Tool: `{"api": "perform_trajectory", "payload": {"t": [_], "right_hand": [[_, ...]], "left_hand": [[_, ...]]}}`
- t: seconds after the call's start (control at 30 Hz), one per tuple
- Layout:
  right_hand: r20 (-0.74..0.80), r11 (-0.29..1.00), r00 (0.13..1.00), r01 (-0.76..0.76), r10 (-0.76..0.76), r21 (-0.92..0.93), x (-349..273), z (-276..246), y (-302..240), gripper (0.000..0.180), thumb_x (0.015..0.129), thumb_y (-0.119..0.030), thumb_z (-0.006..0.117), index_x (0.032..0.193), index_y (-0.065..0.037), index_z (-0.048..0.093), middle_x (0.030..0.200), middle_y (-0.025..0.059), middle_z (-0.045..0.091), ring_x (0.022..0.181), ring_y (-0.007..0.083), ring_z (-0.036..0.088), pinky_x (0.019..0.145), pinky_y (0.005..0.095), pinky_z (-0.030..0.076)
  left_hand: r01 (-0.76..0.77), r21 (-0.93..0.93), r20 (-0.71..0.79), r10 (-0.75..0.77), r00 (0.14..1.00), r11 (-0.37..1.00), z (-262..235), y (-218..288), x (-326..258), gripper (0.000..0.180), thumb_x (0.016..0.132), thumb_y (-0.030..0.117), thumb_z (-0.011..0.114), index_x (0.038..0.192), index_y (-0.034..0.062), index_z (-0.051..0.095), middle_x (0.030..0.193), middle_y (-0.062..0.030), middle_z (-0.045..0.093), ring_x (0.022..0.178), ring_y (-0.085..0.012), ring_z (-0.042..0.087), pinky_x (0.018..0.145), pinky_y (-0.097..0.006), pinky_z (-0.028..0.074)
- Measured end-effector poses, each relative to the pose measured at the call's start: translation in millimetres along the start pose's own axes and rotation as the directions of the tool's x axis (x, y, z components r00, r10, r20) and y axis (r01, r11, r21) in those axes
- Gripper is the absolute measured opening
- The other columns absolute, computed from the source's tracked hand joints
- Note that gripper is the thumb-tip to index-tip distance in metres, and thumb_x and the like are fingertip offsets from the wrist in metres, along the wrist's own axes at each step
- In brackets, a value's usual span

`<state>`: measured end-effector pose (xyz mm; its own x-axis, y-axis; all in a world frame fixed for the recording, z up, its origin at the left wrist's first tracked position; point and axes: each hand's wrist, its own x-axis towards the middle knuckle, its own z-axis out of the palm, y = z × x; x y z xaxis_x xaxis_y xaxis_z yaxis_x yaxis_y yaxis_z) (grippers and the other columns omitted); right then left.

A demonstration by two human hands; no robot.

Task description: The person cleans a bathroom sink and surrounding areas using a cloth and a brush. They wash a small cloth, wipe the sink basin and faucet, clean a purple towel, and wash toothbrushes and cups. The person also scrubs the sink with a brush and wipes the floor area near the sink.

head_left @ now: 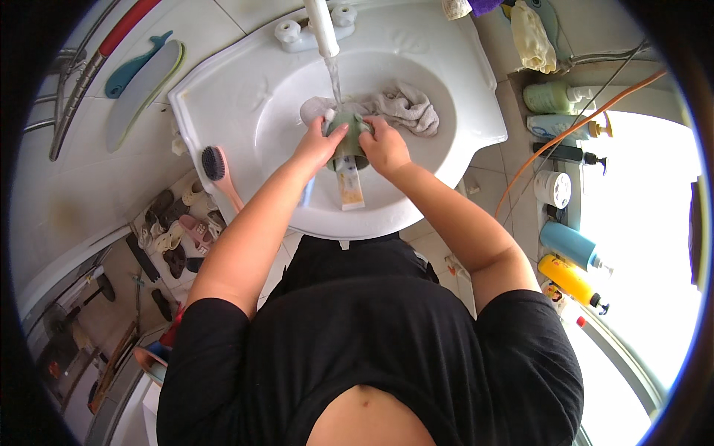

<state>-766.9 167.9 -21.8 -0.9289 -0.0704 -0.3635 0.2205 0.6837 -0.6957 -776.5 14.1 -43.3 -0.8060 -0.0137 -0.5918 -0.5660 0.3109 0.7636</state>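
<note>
Both hands hold a green cup (343,136) over the basin, under the stream from the white tap (323,31). My left hand (318,144) grips its left side, and my right hand (385,147) grips its right side. The cup is tipped with its mouth toward me. A white and orange squeeze tube (349,187) sticks out of the mouth or lies just below it; I cannot tell which. A slim light-blue item (307,192) shows beside my left wrist, mostly hidden. Behind the hands a wet greyish cloth (407,108) lies crumpled in the white sink (279,123).
A pink hairbrush (216,167) rests on the sink's left rim. Pump bottles, among them a yellow one (569,279) and a blue one (569,244), line the right ledge under an orange hose (595,111). Several shoes (175,230) lie on the floor at left.
</note>
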Motion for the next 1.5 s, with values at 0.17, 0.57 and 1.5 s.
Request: {"api": "perform_trajectory", "payload": {"t": [0.17,0.57,1.5], "right_hand": [[-0.157,0.959,0.952,0.276,-0.262,0.071,-6.1,0.8,-30.1,0.035,0.080,-0.027,0.051,0.108,-0.005,0.048,0.079,0.0204,0.060,0.075,0.0390,0.057,0.067,0.0442,0.045],[-0.173,0.911,0.983,0.120,-0.055,0.395,27.5,6.0,12.3,0.041,0.084,-0.018,0.041,0.122,-0.005,0.043,0.094,0.0152,0.055,0.082,0.0230,0.054,0.073,0.0324,0.044],[0.173,0.662,0.970,-0.241,0.168,0.710,37.9,-12.3,-8.2,0.038,0.084,-0.016,0.047,0.119,-0.006,0.041,0.101,0.0130,0.057,0.087,0.0236,0.059,0.071,0.0303,0.048]], "left_hand": [[-0.030,-0.311,0.162,0.084,0.983,0.950,-15.9,13.1,10.9,0.059,0.075,0.045,0.063,0.110,-0.0012,0.048,0.102,-0.0092,0.055,0.091,-0.0172,0.054,0.077,-0.029,0.044],[-0.006,-0.630,0.013,0.018,1.000,0.777,-4.1,19.5,20.0,0.071,0.073,0.050,0.062,0.118,0.0011,0.037,0.109,-0.0134,0.048,0.098,-0.0218,0.050,0.084,-0.034,0.041],[0.049,-0.231,-0.115,-0.078,0.990,0.972,-4.8,18.0,31.7,0.043,0.089,0.043,0.038,0.098,0.0043,0.056,0.080,-0.0057,0.056,0.069,-0.0157,0.052,0.057,-0.026,0.039]]}}
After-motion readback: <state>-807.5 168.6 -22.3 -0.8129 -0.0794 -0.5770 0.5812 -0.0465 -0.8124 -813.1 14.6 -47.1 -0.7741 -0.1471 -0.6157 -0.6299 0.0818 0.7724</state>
